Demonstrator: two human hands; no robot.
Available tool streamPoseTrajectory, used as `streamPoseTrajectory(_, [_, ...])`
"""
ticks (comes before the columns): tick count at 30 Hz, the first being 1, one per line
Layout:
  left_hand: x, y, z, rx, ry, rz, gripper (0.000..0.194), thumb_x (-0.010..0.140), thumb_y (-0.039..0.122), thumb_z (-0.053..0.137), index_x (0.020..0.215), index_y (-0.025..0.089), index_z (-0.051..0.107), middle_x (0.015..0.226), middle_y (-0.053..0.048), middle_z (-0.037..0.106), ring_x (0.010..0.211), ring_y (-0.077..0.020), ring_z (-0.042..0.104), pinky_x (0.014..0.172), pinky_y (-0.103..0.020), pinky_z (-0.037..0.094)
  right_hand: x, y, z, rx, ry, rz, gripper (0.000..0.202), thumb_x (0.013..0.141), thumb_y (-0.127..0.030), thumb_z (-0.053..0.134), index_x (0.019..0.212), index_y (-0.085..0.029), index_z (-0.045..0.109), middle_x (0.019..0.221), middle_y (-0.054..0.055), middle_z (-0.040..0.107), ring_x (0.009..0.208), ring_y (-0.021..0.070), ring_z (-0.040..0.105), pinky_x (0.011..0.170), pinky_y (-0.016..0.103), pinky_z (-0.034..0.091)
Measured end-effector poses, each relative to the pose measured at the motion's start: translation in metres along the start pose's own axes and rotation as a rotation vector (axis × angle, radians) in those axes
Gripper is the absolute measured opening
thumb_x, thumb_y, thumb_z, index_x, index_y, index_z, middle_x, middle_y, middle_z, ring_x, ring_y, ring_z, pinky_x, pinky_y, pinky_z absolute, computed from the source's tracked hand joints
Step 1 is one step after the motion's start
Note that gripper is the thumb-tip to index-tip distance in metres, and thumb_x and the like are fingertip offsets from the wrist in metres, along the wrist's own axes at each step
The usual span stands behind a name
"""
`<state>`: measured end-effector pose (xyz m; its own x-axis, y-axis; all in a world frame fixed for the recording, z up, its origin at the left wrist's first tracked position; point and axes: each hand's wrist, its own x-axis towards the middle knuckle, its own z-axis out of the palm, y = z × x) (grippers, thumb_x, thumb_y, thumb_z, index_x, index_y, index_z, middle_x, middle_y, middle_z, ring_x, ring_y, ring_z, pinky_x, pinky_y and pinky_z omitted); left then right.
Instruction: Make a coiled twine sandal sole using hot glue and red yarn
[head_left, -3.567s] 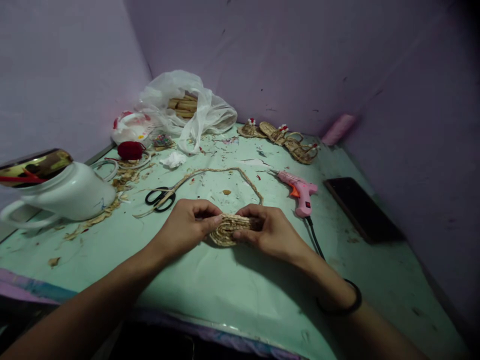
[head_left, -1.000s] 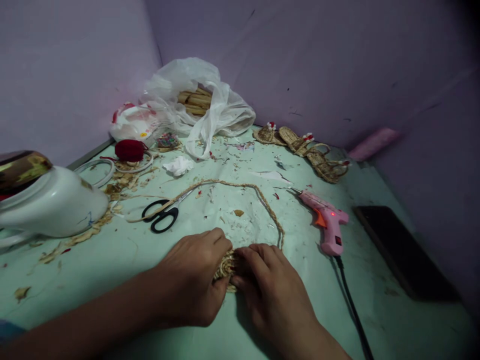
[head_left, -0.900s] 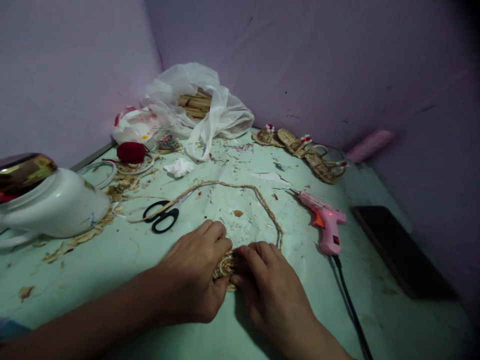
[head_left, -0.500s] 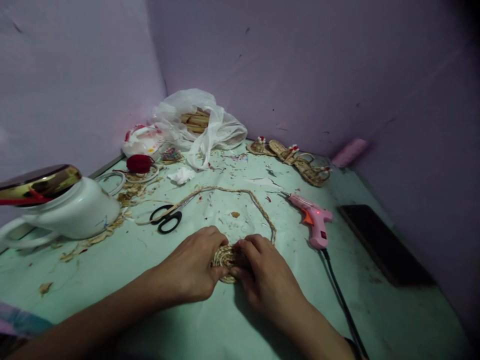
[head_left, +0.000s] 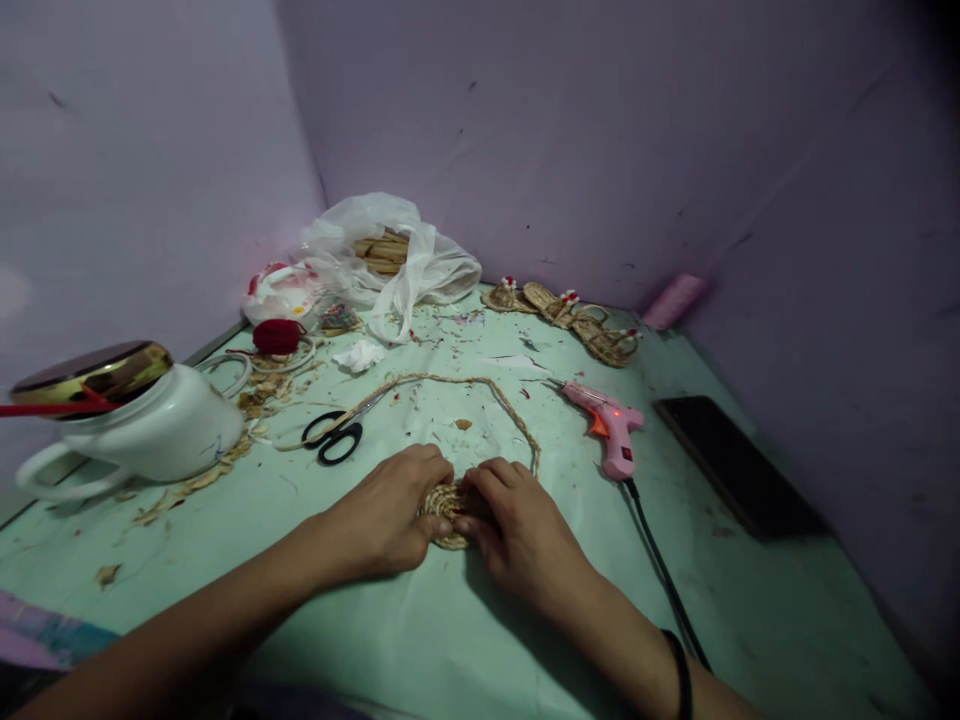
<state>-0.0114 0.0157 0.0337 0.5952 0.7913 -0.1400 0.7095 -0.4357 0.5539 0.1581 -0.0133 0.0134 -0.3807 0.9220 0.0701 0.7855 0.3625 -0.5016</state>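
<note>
Between my two hands is a small coiled piece of braided straw [head_left: 448,512], held just above the table near the middle. My left hand [head_left: 394,510] grips its left side, thumb in front and fingers behind. On its right side, my right hand [head_left: 514,520] pinches the coil between thumb and fingers, hiding part of it. A loose straw braid [head_left: 450,378] runs from behind my right hand in an arc across the table, passing over the black-handled scissors [head_left: 335,437]. To the right lies a pink hot glue gun [head_left: 609,425] with its red light lit.
At left stand a white mug [head_left: 169,425] and red yarn [head_left: 277,337]. A plastic bag of straw strips [head_left: 382,253] sits at the back, near small woven straw pieces [head_left: 555,303]. A dark phone [head_left: 739,465] lies right of the glue gun's cord [head_left: 664,570]. Straw scraps litter the table [head_left: 375,640].
The head view has shifted slightly, so the right-side items appear further left and the black wristband shows more. Both hands keep their hold on the coil, with little visible movement.
</note>
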Motion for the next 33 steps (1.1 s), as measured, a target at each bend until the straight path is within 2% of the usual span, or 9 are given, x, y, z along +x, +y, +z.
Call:
streamPoseTrajectory(23, [0.0,0.002,0.001,0.044,0.0,0.02,0.01,0.073,0.019,0.055,0.083,0.017,0.053,0.085,-0.003,0.052,0.082,-0.019,0.049,0.074,-0.033,0.04,-0.002,0.001,0.003,0.038,0.026,-0.015,0.015,0.076,-0.011,0.057,0.09,-0.015,0.057,0.09,0.007,0.057,0.082,0.0193,0.048,0.072,0.032,0.04])
streamPoseTrajectory(27, [-0.001,0.0,0.003,0.048,0.003,0.01,0.012,0.074,0.022,0.055,0.084,0.018,0.052,0.087,-0.004,0.052,0.084,-0.0197,0.049,0.075,-0.033,0.039,-0.005,0.005,0.005,0.065,0.057,-0.019,0.012,0.077,-0.016,0.058,0.089,-0.015,0.057,0.091,0.008,0.057,0.084,0.0199,0.05,0.073,0.033,0.042])
streamPoseTrajectory(30, [-0.002,-0.001,0.004,0.043,0.009,-0.003,0.015,0.075,0.025,0.055,0.088,0.018,0.052,0.089,-0.004,0.052,0.087,-0.0208,0.049,0.076,-0.034,0.039,-0.01,0.013,-0.002,0.193,0.106,-0.06,0.024,0.077,-0.021,0.061,0.099,-0.016,0.053,0.093,0.008,0.058,0.082,0.0189,0.053,0.072,0.032,0.045])
streamPoseTrajectory(33, [-0.003,-0.001,0.004,0.038,0.01,-0.016,0.017,0.076,0.026,0.055,0.09,0.018,0.052,0.09,-0.005,0.053,0.088,-0.0214,0.049,0.077,-0.035,0.039,-0.015,0.019,-0.018,0.279,0.173,-0.129,0.033,0.078,-0.022,0.06,0.109,-0.018,0.049,0.101,0.009,0.058,0.085,0.0175,0.056,0.073,0.032,0.046])
